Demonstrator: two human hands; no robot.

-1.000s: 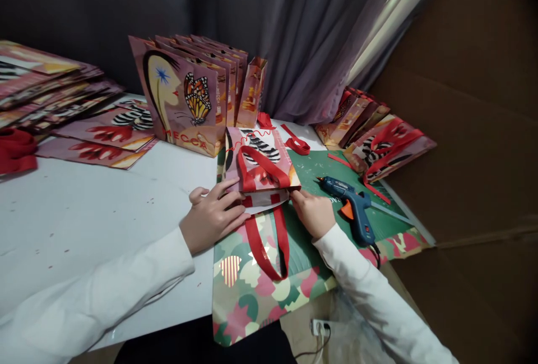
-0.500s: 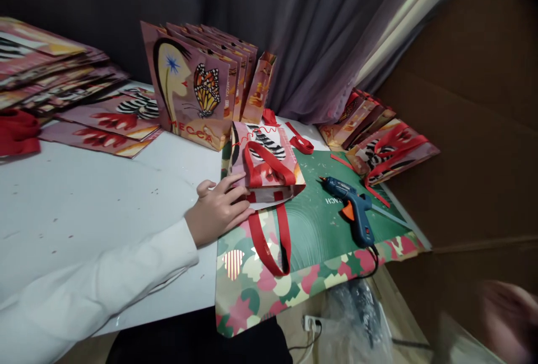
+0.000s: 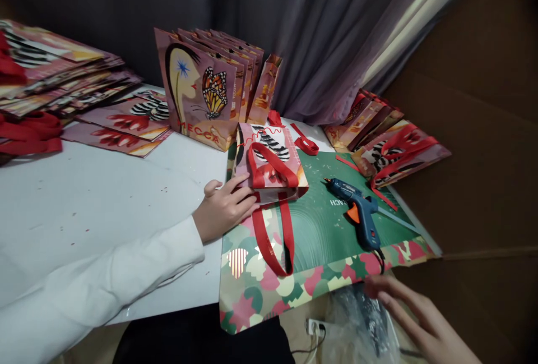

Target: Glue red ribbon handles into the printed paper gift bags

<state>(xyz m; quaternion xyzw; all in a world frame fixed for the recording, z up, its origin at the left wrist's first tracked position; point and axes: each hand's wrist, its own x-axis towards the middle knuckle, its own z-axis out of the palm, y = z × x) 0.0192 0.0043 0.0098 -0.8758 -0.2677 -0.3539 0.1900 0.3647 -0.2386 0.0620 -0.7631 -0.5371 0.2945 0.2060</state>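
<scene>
A small pink paper gift bag (image 3: 274, 166) lies on its side in the middle of the work mat, its mouth facing me. One red ribbon handle (image 3: 290, 176) rests over its printed top face; another red ribbon handle (image 3: 269, 260) hangs out of the mouth toward me. My left hand (image 3: 226, 210) lies with outstretched fingers against the bag's left edge near the mouth. My right hand (image 3: 414, 310) is at lower right, fingers apart and holding nothing, below the blue hot glue gun (image 3: 357, 207). The glue gun lies on the mat, its nozzle pointing up and left.
Under the bag is a green mat (image 3: 319, 235) with a camouflage border. Several upright bags (image 3: 202, 89) stand behind, more bags (image 3: 399, 151) at right. Flat bags (image 3: 63, 72) and red ribbons (image 3: 31, 131) lie left. A brown cardboard panel (image 3: 474, 128) rises at right.
My right hand has come in from the lower right edge toward the glue gun's handle. My left hand stays at the bag. The whole view has shifted slightly.
</scene>
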